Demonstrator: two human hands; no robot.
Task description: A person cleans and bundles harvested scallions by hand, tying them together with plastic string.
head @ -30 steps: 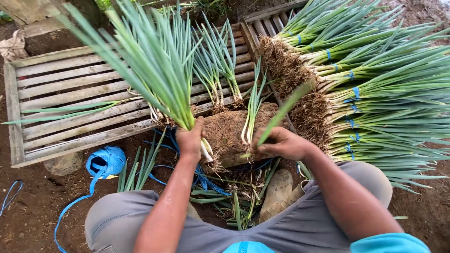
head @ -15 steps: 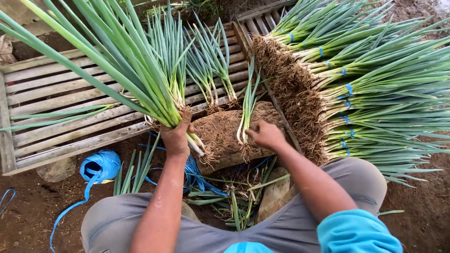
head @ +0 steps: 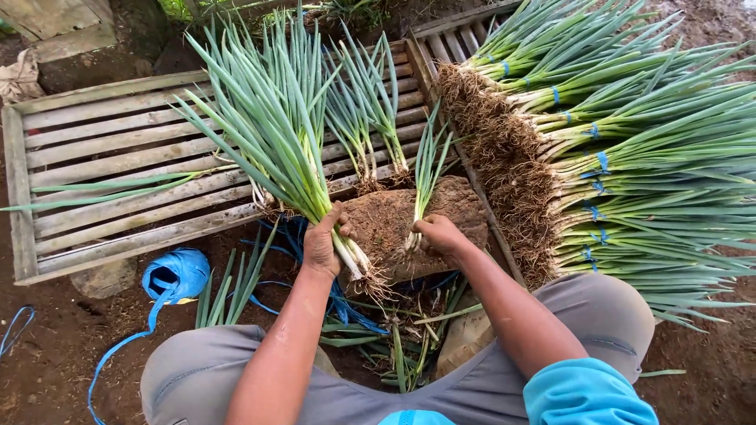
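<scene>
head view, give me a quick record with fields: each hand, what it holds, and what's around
left hand: closed around a bunch of green onions, leaves fanning up and away
right hand: pinching a single green onion stalk at its base, over a soil clod
right side: stacked green onion bundles tied with blue bands, roots facing left
behind: wooden slat pallet
ground: blue twine roll, leaf trimmings

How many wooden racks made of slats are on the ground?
2. A big slatted rack lies on the left, under the loose green onions. A second rack sits at top centre, mostly hidden beneath the stack of tied onion bundles. More could be hidden under that stack.
</scene>
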